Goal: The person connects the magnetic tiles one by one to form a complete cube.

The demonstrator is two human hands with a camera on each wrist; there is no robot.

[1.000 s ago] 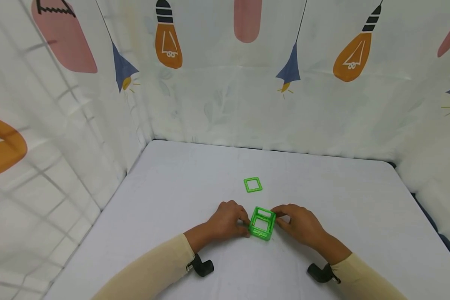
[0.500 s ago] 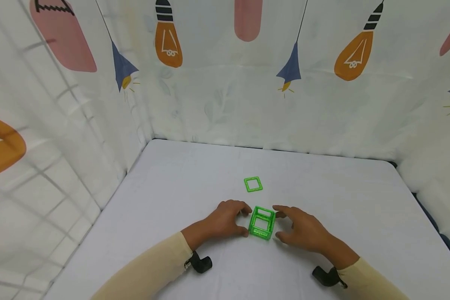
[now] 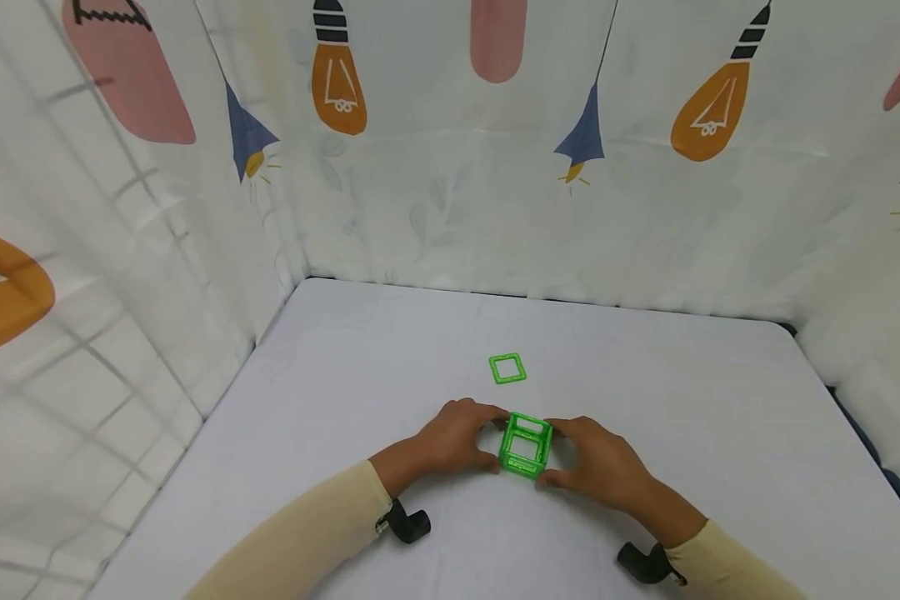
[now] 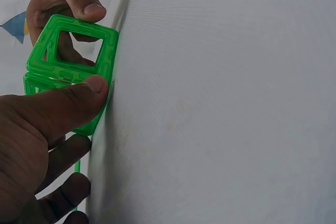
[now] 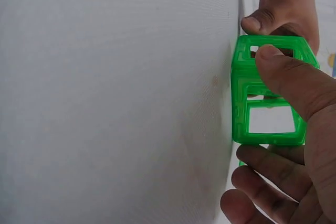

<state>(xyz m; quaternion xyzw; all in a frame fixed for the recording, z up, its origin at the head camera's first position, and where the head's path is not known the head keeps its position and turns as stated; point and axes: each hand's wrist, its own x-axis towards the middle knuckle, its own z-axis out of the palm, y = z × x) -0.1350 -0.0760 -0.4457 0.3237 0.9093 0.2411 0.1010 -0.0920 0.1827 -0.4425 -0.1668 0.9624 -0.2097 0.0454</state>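
Nearest me, both sleeves come in low over the white table (image 3: pixel 720 400), w/ a wrist cam strapped under each.

My left hand (image 3: pixel 450 437) and right hand (image 3: pixel 600 462) flank the green cube (image 3: pixel 526 446), i.e. the open-frame box of square tiles, standing on the table btwn them, roughly centre and a bit toward me. Left hand's on the cube's left side: thumb (image 4: pixel 79 95) pressed on the near edge, fingers curled round the far side, so it's gripping the cube. Right hand mirrors it on the right side: thumb (image 5: pixel 283 72) on the near top edge, fingers (image 5: pixel 268 169) wrapped below and behind. Also gripping. Neither hand's slack, neither's a bare fist.

Key relation: cube sits dead btwn the hands, held from opposite sides, open top facing up. No real long axis; sides look about equal. Both hands equally near the cube.

Farther out: the loose green square tile (image 3: pixel 507 368) lies flat on the table, straight beyond the cube, apart from it, not touching. It's slightly left of the cube's centre line, so I'd judge left hand marginally nearer to it, but it's close.

Beyond that, just the curtain w/ lightbulb print (image 3: pixel 450 192) round the table's edges.
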